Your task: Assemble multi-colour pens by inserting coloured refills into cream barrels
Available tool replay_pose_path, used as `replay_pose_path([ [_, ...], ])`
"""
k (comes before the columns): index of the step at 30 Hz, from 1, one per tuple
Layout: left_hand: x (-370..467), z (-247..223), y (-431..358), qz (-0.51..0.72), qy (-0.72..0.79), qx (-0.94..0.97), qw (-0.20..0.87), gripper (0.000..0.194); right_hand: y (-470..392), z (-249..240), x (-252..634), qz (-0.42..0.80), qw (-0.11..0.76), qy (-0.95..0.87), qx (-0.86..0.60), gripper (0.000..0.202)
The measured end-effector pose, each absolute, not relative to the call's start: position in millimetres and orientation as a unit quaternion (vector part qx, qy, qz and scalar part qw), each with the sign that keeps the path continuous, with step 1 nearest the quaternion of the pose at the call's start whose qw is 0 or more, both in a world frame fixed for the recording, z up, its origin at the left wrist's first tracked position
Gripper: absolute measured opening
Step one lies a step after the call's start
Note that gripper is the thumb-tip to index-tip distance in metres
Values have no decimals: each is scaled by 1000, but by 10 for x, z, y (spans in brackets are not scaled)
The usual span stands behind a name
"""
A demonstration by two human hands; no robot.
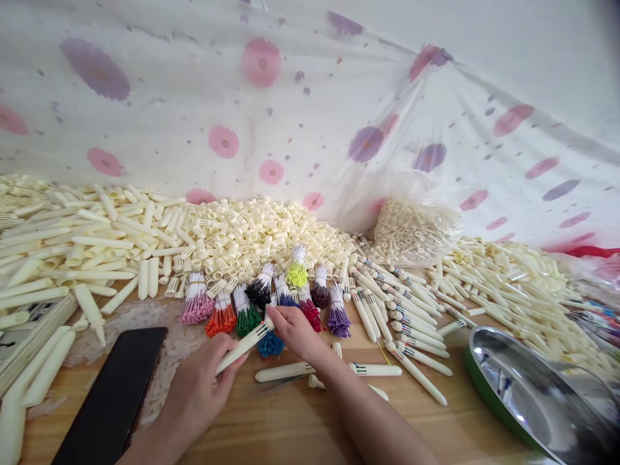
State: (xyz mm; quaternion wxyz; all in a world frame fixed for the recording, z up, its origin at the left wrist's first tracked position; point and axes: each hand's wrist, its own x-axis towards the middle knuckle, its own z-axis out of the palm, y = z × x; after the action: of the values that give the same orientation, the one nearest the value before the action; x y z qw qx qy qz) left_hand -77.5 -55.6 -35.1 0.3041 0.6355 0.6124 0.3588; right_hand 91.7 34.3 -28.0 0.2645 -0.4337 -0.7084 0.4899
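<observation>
My left hand [203,371] is closed round the lower barrel of a cream multicolour pen [247,342], which slants up to the right. At the pen's upper end the fingers of my right hand [293,329] are closed on its tip, hiding part of it. Coloured slots show near that end. Behind my hands stand rubber-banded bundles of refills, among them a pink bundle [197,300], an orange bundle [221,313], a green bundle [246,313] and a purple bundle [338,313]. Below my right wrist lies another multicolour pen [283,372] on the wooden table [271,429].
A black phone [113,387] lies at the left. Cream barrels [72,239] and slotted pen parts [256,236] are heaped along the back. Assembled pens [411,316] sit to the right, beside a bag of small parts [416,229] and a metal bowl [537,394] with green outside.
</observation>
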Motion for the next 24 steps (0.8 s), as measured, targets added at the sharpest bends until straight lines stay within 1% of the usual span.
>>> replay_pose_path([
  [1, -771, -344, -545, 350, 620, 646, 275, 16, 342, -294, 910, 488, 270, -705, -437, 43],
  [2, -764, -335, -532, 341, 624, 649, 270, 16, 344, -300, 912, 488, 276, -704, -437, 43],
  [3, -755, -324, -519, 333, 625, 645, 287, 17, 348, -296, 923, 487, 280, -704, -435, 43],
  [4, -748, -313, -508, 325, 618, 634, 332, 20, 353, -284, 943, 487, 283, -705, -431, 43],
  [5, -746, -304, -499, 314, 605, 614, 399, 25, 360, -264, 969, 487, 285, -707, -426, 43],
  [8, -771, -290, -494, 259, 523, 519, 625, 47, 382, -189, 1054, 487, 287, -715, -412, 43],
  [9, -787, -291, -499, 247, 502, 483, 674, 52, 389, -172, 1075, 486, 288, -716, -410, 43],
  [10, -803, -294, -505, 246, 493, 456, 699, 53, 395, -164, 1086, 485, 289, -717, -409, 43],
  [11, -818, -299, -512, 261, 498, 443, 698, 50, 398, -168, 1087, 483, 290, -717, -410, 43],
  [12, -830, -304, -518, 292, 513, 447, 672, 44, 399, -186, 1077, 481, 291, -716, -414, 43],
  [13, -838, -309, -523, 331, 535, 465, 622, 37, 397, -216, 1057, 478, 292, -714, -420, 43],
  [15, -846, -315, -526, 396, 577, 525, 484, 23, 386, -298, 1000, 467, 299, -706, -440, 43],
  [17, -845, -311, -522, 419, 599, 579, 362, 12, 371, -378, 944, 455, 312, -693, -464, 42],
  [19, -835, -297, -516, 407, 604, 611, 311, 8, 364, -417, 921, 450, 327, -680, -478, 41],
  [21, -821, -276, -512, 393, 600, 616, 326, 8, 372, -400, 939, 450, 337, -676, -476, 41],
  [22, -814, -266, -511, 388, 594, 607, 358, 11, 382, -376, 961, 450, 340, -678, -472, 41],
  [24, -806, -255, -513, 373, 569, 563, 468, 23, 410, -319, 1014, 447, 345, -682, -464, 42],
])
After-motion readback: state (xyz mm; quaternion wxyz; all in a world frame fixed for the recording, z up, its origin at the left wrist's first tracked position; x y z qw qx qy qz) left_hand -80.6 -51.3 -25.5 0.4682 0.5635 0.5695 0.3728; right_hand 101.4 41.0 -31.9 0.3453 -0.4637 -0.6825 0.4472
